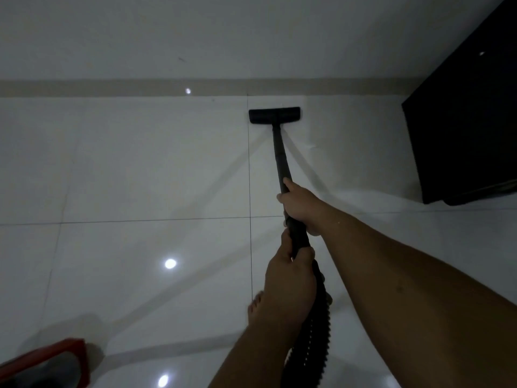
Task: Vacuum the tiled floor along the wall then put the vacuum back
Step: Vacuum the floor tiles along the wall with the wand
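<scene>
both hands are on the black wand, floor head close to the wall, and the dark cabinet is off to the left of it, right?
Not quite: in the head view the dark cabinet stands to the right of the floor head, not the left. The rest holds: left hand and right hand both grip the black wand, with the floor head close to the wall.

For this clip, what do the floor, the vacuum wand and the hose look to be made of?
Floor: glossy glazed tile, likely ceramic or porcelain; it mirrors ceiling lights and shows thin grout lines.
Wand: matte black tube, plastic or painted metal; cannot tell which.
Hose: black ribbed flexible plastic, judging by its corrugations.
</scene>
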